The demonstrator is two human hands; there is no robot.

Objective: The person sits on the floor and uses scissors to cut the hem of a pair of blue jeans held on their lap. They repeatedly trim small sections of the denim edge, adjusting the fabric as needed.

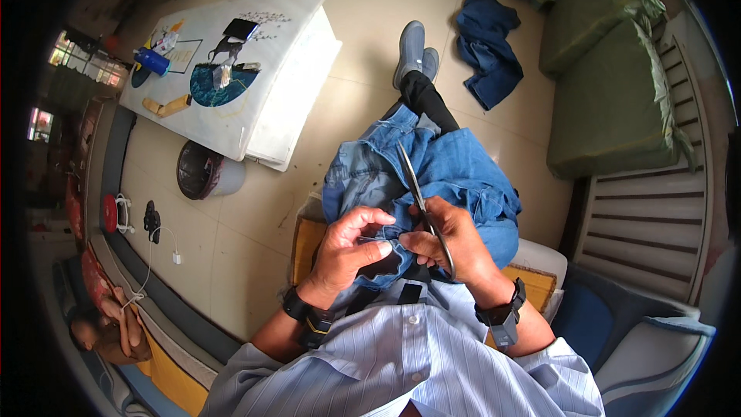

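Observation:
A pair of blue jeans [467, 166] lies bunched across my lap. My right hand [455, 243] is closed around dark-handled metal scissors [410, 172], with the blades pointing forward over the denim. Its thumb and forefinger also meet at a gathered denim edge. Close by on the left, my left hand [346, 251] has its thumb and fingers apart in a curve. The left thumb rests against the edge of the fabric; some of its fingertips are hard to make out.
Another pair of jeans [488, 46] lies on the floor ahead. A white table [266, 77] with small items stands front left, beside a waste bin [224, 177]. Green-covered bundles [617, 108] rest on a slatted bench [648, 224] at right. A person [123, 332] is at lower left.

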